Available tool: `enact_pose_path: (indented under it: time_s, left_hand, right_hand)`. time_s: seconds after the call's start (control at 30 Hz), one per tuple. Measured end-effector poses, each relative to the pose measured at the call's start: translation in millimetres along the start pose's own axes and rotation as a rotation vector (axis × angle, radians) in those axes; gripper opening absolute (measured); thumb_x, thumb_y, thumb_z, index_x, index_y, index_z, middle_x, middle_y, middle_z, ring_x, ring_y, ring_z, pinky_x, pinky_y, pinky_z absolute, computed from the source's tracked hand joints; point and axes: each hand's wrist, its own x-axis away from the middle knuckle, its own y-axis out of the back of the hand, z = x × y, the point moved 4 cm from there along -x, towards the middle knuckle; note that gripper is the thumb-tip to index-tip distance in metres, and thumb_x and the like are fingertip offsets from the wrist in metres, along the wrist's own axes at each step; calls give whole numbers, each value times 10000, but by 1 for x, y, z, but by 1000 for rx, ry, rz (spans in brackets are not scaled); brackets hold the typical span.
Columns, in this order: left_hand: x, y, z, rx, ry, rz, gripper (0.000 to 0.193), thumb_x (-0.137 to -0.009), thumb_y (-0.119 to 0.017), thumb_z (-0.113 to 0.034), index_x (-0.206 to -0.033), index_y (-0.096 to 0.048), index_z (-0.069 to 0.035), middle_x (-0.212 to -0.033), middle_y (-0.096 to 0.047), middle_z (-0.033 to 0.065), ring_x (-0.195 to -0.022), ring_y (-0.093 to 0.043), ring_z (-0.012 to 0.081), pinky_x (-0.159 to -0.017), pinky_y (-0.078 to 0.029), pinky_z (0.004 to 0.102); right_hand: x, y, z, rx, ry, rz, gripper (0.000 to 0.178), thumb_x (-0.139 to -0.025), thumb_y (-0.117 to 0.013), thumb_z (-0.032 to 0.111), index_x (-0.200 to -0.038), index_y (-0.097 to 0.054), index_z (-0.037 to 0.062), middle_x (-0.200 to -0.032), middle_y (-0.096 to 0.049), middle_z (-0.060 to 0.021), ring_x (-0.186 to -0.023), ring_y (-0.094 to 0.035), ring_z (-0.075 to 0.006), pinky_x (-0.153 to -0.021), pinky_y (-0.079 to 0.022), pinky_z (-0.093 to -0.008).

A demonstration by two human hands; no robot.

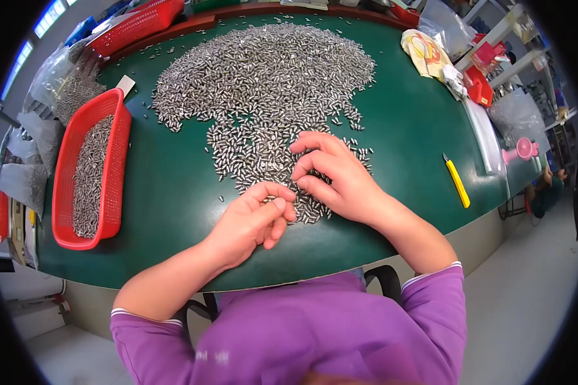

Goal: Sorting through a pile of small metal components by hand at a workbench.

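Note:
A large heap of small silver metal pieces (263, 77) is spread over the green table (173, 192), with a narrower tongue of them reaching toward me. At the near end of that tongue is my left hand (253, 218), its fingers curled and thumb against the index finger; whatever they may pinch is hidden. My right hand (337, 179) hovers over or touches the pieces just right of it, fingers bent and spread apart, with nothing visible in them. The two hands' fingertips nearly meet.
To the left stands a red perforated basket (121, 173) part-filled with metal pieces. Plastic bags (29, 183) of pieces lie beyond it. On the right are a yellow cutter knife (457, 183), a printed cloth bag (425, 54) and a pink fan-like item (525, 149). Another person sits far right.

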Motion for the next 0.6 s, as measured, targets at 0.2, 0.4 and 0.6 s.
enact_pose_path:
  time_s: [0.2, 0.4, 0.6]
  left_hand:
    - [1, 0, 0, -56, 8, -48, 152, -976, -524, -147, -1107, -520, -70, -862, -586, 43, -589, -485, 68, -487, -386, 208]
    - [-1, 5, -2, 37, -17, -4, 155, -993, -456, -187, -1045, -535, -64, -847, -584, 65, -585, -487, 104, -481, -385, 226]
    - [1, 2, -3, 50, 0, -20, 197, -966, -401, -164, -1062, -526, -47, -874, -573, 91, -608, -499, 150, -497, -389, 256]
  right_hand:
    - [2, -3, 14, -256, 6, 88, 116, -813, -687, 68, -924, -658, 87, -1218, -536, -94, -1222, -482, -273, -991, -407, -411]
    - [0, 18, 0, 348, 25, -96, 152, -748, -733, 100, -883, -668, 123, -1232, -544, -82, -1257, -441, -339, -1029, -371, -459]
    - [-1, 1, -9, 358, 10, -55, 132, -738, -716, 131, -857, -657, 126, -1251, -524, -103, -1291, -396, -367, -1052, -334, -496]
